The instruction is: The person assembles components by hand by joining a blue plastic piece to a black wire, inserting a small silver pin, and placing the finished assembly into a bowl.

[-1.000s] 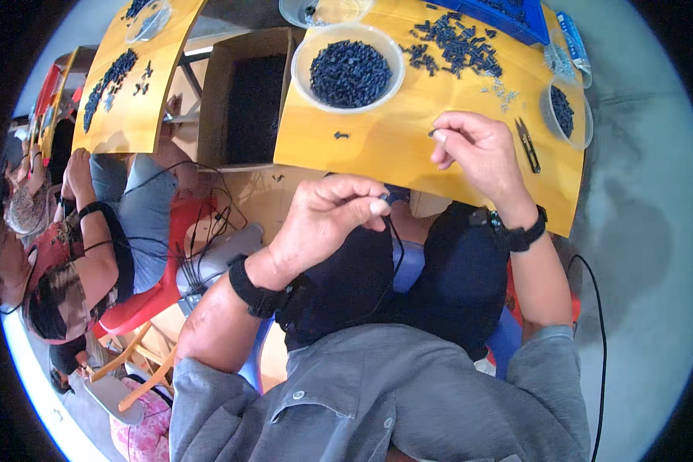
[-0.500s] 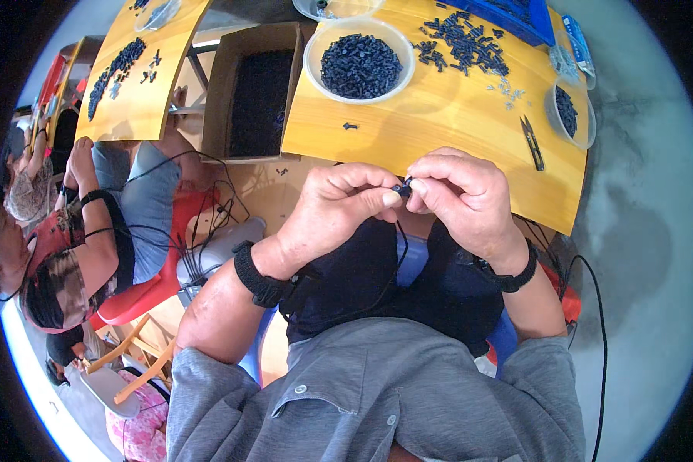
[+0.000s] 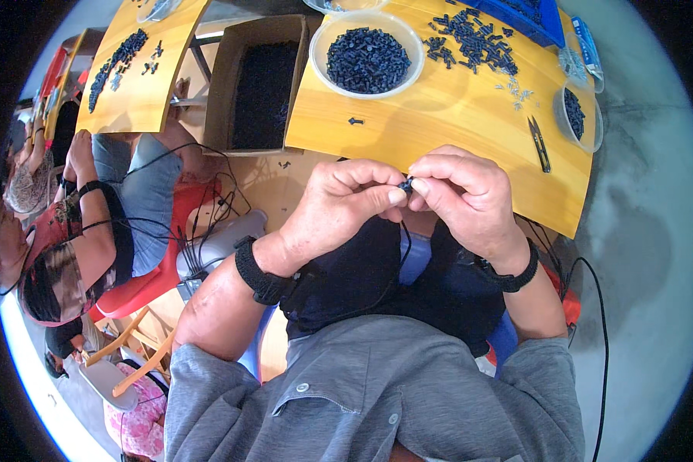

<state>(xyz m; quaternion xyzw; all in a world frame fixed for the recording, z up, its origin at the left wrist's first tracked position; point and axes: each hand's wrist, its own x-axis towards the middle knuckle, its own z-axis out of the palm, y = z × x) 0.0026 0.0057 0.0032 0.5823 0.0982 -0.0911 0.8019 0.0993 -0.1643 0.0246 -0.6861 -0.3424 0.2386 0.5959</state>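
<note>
Over my lap, just off the near edge of the yellow table [image 3: 439, 127], both my hands meet at the fingertips. A small black plastic part [image 3: 406, 185] is pinched there, mostly covered by the fingers. My left hand [image 3: 354, 192] grips it between thumb and forefinger. From the other side my right hand [image 3: 463, 192] closes on the same part with thumb and fingertips. One loose black part [image 3: 356, 121] lies on the table beyond my left hand. Farther off stands a round clear tub [image 3: 417, 65] filled with such parts.
Loose black parts [image 3: 477, 45] are heaped near a blue bin [image 3: 527, 31]. Small clear pieces [image 3: 519, 94], thread snips [image 3: 540, 144] and a tilted clear cup [image 3: 593, 127] lie at the right. A cardboard box [image 3: 217, 104] stands left of the table. A co-worker [image 3: 77, 254] sits farther left.
The table and its contents appear slightly shifted right in the picture. My hands stay together on the black part, which seems slightly turned and shows less between my fingertips.
</note>
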